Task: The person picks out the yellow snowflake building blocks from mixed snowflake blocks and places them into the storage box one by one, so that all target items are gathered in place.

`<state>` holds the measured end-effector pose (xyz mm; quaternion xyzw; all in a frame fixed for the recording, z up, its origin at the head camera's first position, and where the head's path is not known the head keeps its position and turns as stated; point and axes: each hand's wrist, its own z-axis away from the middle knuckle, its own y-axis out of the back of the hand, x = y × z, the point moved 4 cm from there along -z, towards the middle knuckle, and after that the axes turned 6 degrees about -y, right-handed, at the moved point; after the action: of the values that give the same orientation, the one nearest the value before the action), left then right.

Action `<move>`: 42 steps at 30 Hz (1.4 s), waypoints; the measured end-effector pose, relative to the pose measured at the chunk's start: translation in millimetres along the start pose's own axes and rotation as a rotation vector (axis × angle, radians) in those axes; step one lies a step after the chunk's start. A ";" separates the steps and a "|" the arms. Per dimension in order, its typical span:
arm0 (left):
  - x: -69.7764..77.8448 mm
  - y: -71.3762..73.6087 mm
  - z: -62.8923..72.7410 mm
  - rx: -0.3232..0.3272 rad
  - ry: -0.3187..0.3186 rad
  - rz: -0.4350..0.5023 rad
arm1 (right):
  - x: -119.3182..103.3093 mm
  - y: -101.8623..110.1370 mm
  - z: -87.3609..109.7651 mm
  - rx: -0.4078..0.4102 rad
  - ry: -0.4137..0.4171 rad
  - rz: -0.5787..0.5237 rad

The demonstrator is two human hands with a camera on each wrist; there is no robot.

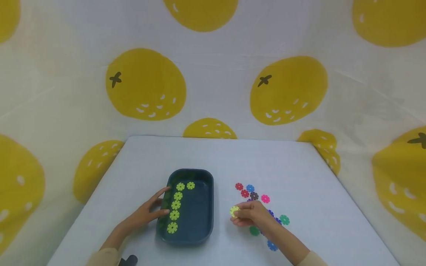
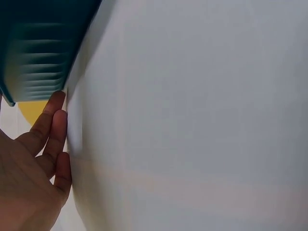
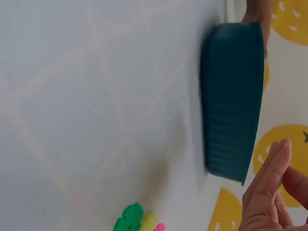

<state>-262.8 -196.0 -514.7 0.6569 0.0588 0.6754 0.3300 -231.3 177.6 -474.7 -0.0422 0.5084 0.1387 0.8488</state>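
The right hand (image 1: 249, 215) pinches a yellow disc (image 1: 233, 209) between the blue tray (image 1: 197, 223) and a scatter of coloured discs (image 1: 254, 196). That hand and its arm hide some of the scatter. The left hand (image 1: 144, 214) touches the tray's left side with loose, stretched fingers. Six yellow flower discs (image 1: 176, 205) sit inside the tray. A dark thing (image 1: 130, 260) pokes out by the left sleeve (image 1: 104, 256). Behind the white table (image 1: 276, 159) hangs a cloth (image 1: 216, 74) with big yellow fruit.
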 end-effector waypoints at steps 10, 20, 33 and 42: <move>2.8 -2.9 0.2 0.004 0.035 0.015 | -16.9 -23.4 -11.2 0.024 0.021 0.030; 2.6 -3.5 -0.8 0.009 0.033 0.010 | -29.4 -35.3 -23.3 -0.011 0.051 0.057; 0.9 -1.9 -0.3 0.012 0.029 0.008 | -47.6 -54.6 -40.0 -0.030 0.046 0.070; 1.0 -2.0 -0.1 0.010 0.027 0.009 | -60.9 -65.6 -51.8 -0.050 0.029 0.085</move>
<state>-262.0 -193.9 -514.9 0.6498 0.0636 0.6852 0.3228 -284.2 92.0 -450.8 -0.0441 0.5186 0.1865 0.8333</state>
